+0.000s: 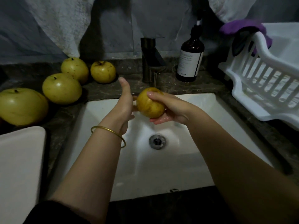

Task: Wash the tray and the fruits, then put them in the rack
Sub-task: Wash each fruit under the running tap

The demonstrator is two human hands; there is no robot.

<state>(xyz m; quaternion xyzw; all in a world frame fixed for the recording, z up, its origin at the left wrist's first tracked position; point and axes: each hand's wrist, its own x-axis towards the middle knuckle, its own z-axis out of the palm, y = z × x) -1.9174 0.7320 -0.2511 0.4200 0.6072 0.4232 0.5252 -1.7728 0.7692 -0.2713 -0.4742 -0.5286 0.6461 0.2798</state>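
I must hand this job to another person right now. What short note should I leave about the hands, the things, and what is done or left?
Right hand: holds one fruit under the running tap, over the sink.
Left hand: open, flat against that fruit, no grip.
Four fruits wait on the counter, left of the sink.
Tray: near left on the counter; washed or not, unclear.
Rack: right of the sink, no fruit seen inside.
Left: finish rinsing, rack it, then the rest.

dim light; grey wall [113, 29] hung with pale cloth [48, 21], dark stone counter [186, 88].
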